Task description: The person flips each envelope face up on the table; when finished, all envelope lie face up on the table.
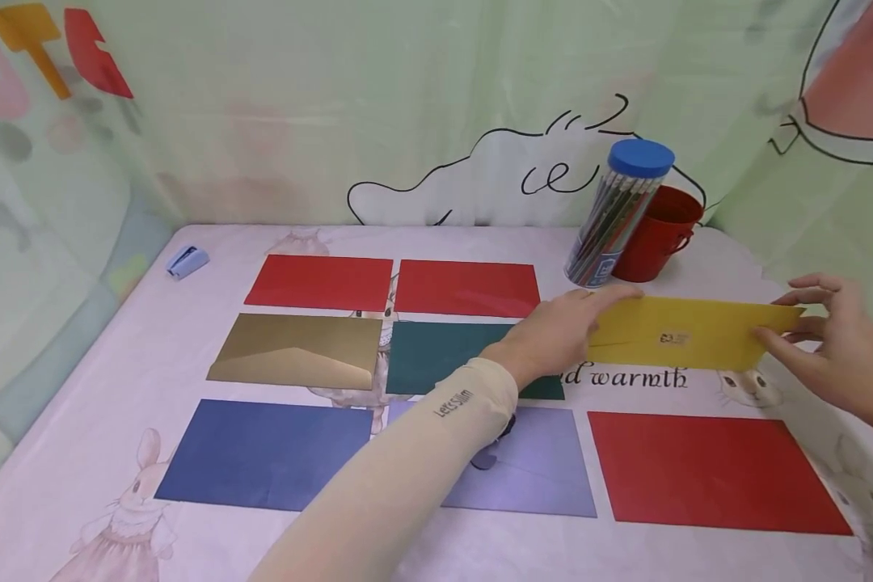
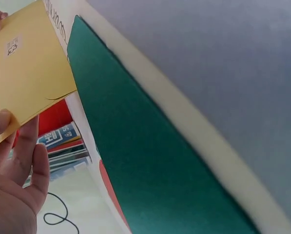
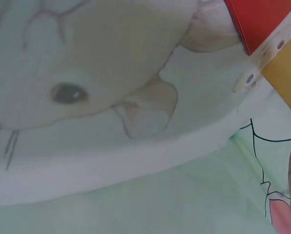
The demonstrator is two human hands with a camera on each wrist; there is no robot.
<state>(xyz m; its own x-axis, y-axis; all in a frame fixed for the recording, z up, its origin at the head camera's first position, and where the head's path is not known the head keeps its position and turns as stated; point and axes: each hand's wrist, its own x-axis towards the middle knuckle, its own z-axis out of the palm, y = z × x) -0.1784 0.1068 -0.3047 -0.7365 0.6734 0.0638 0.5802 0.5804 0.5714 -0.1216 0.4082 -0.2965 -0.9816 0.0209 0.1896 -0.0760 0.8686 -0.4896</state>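
Note:
A yellow envelope with a small printed mark is held up between my two hands. My left hand pinches its left end; in the left wrist view the thumb lies on the face and the fingers go behind. At the right end, my right hand pinches it between thumb and fingers. Only a sliver of that hand shows in the right wrist view. Below my left arm lie a green envelope and a lavender envelope, both partly covered. A red envelope lies nearest the right hand.
Two more red envelopes, a gold envelope and a blue envelope lie in rows. At the back right, a blue-lidded tube of pencils leans against a red bucket. A small stapler sits back left.

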